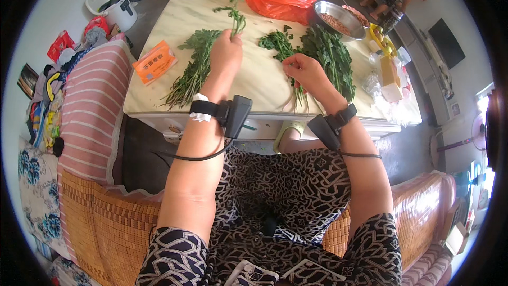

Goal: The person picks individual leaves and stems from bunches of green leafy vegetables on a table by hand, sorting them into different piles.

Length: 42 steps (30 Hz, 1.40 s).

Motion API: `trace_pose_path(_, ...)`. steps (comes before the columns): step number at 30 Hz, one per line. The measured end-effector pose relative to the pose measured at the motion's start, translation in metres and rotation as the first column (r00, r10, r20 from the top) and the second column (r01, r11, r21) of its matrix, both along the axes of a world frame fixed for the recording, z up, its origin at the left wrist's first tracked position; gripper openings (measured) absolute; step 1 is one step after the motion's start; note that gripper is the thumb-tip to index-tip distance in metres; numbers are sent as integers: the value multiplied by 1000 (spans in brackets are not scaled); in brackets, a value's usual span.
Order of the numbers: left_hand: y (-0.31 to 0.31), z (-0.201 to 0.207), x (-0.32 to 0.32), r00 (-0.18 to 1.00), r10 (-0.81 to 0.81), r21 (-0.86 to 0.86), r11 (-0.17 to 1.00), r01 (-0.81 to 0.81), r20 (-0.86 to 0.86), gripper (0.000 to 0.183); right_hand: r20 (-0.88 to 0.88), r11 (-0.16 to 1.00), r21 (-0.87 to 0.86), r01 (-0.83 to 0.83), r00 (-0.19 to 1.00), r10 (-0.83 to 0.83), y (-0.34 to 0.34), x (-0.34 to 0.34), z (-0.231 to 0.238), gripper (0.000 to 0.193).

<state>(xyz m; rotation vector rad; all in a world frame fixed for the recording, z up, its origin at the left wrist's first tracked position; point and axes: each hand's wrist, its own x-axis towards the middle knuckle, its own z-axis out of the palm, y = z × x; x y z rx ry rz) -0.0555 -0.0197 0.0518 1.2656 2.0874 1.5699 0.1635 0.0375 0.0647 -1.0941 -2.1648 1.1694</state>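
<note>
— Patterned lap first, then both forearms with strapped wrist devices. What do the hands hold?

— Left hand (226, 47) is clenched around a leafy sprig (236, 18), lifted off the desk (254, 82), likely to inspect it. Right hand (302, 71) pinches thin stems (296, 95) near the desk's front edge.

— And beyond?

— Sorted greens (193, 71) lie left, an unsorted heap (330, 55) right, probably kept apart. Farther: orange packet (154, 62), red bag (279, 1), metal bowl (339, 18).
</note>
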Motion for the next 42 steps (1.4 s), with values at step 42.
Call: trace_pose_path(42,-40,-17,-51,959,95,-456,864,-212,-266,21,18,992,-73,102,995,-101,11,27,0,18)
